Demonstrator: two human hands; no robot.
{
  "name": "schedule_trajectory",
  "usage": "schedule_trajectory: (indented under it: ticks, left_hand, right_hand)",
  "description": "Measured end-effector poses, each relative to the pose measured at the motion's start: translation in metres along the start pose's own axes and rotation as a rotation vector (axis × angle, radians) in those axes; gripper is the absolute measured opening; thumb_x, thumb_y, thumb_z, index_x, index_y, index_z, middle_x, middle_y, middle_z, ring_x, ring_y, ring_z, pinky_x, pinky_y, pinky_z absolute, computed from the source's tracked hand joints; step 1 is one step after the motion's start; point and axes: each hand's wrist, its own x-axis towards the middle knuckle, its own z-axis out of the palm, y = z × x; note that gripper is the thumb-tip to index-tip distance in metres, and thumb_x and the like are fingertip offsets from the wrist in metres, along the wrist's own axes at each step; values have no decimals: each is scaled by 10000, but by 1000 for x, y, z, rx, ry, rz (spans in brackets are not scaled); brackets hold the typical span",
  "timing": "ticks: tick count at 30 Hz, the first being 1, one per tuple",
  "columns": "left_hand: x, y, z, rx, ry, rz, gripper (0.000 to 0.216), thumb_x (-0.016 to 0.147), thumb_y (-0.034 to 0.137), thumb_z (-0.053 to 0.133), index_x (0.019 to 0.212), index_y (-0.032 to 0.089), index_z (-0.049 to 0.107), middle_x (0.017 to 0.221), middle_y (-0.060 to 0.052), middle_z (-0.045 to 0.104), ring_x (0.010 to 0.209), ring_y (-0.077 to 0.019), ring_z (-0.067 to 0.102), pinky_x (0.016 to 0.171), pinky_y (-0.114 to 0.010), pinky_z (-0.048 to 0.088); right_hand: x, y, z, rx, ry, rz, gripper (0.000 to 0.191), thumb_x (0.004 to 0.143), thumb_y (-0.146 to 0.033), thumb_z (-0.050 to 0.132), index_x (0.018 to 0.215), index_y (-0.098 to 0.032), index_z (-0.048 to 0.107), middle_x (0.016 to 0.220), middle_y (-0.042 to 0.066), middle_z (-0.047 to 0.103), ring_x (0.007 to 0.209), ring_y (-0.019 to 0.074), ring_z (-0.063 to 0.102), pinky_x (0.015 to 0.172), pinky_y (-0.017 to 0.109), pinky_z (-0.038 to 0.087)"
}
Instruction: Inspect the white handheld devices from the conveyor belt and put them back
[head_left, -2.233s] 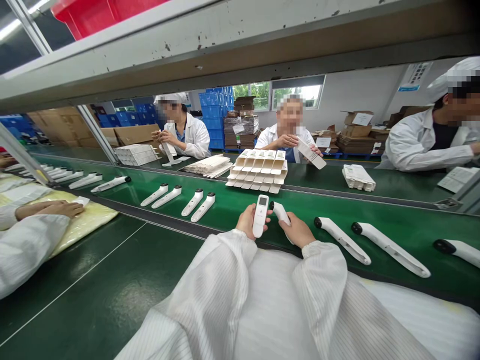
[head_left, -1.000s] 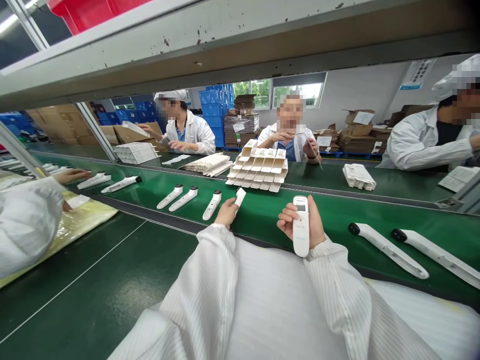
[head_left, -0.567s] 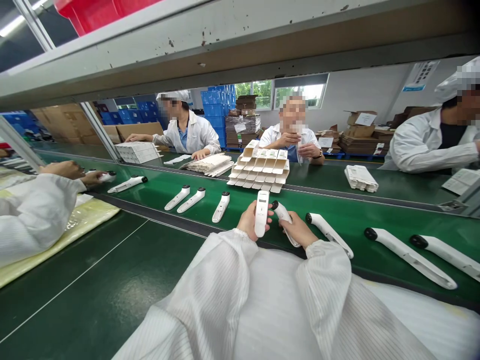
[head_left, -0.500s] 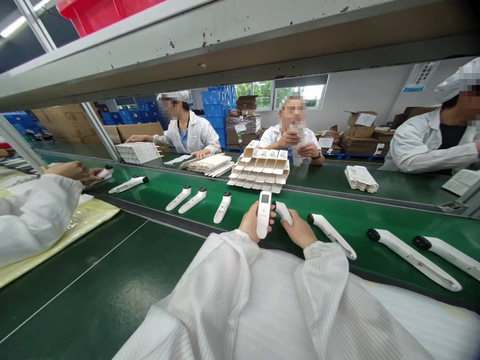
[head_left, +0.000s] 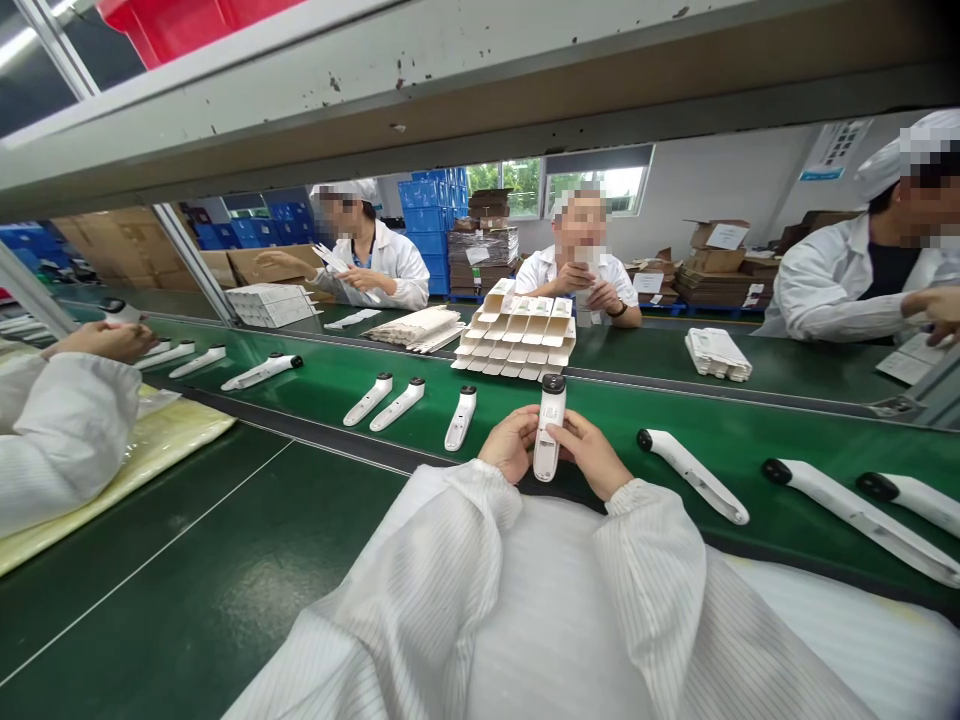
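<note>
Upright between my hands is a white handheld infrared thermometer (head_left: 551,428) with a black head. Its back faces me, and a recess shows low on the body. My left hand (head_left: 512,445) grips its left side, fingers closed and partly hidden behind it. From the right, my right hand (head_left: 595,455) is closed on it too, thumb pressed on the back. Whether a second thermometer is tucked behind it, I cannot tell. Nearest on the green belt (head_left: 592,392) lie a thermometer (head_left: 460,418) to the left and another thermometer (head_left: 694,477) to the right.
Several more thermometers lie along the belt, including a far-right thermometer (head_left: 862,522). Beyond stand stacked open white boxes (head_left: 517,335) and flat cartons (head_left: 418,328). Co-workers sit opposite; a co-worker's sleeve (head_left: 67,425) reaches in at left. A shelf beam (head_left: 450,75) crosses overhead.
Two thermometers showed in my hands, one screen-side toward me; now one shows, back toward me. My right hand has come against it. Thermometers on the belt have shifted right.
</note>
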Motion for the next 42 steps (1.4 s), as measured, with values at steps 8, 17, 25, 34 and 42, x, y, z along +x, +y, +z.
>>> schedule_trajectory:
  ticks: [8,17,25,34,42]
  left_hand:
    - [14,30,-54,1201,494,384,419,654,111,632,1056,206,560,1271,-150,495,1298,-337,289,974,-427,299]
    - [19,29,-51,329,189,44,362,730,147,481,1085,160,550,978,-111,622,847,-203,599,499,-214,392]
    - [2,17,-14,-58,-17,-156,295,866,338,434,961,104,585,747,-88,621,496,-105,510,341,-175,268]
    - [-2,2,0,-34,-63,5,165,705,127,608,866,157,587,731,-23,603,660,-121,571,632,-238,452]
    - [15,43,-68,931,525,486,329,669,109,628,987,189,595,1150,-140,563,1253,-320,370,945,-376,357]
  right_hand:
    - [-8,-10,-1,143,-6,112,305,706,-497,654,819,-218,604,839,10,615,827,170,561,644,261,477]
    - [2,8,-9,-164,77,207,249,775,-457,568,813,-212,557,828,45,662,685,186,614,645,318,471]
    - [10,17,-17,-855,259,-43,355,781,-253,507,1124,-179,553,1144,115,577,1012,244,554,915,383,389]
    - [2,1,2,-23,42,-45,364,702,-429,655,1000,-227,597,927,40,642,868,202,588,767,331,488]
    - [-4,-6,3,114,47,74,340,669,-519,667,798,-207,626,843,14,610,827,167,555,658,260,482]
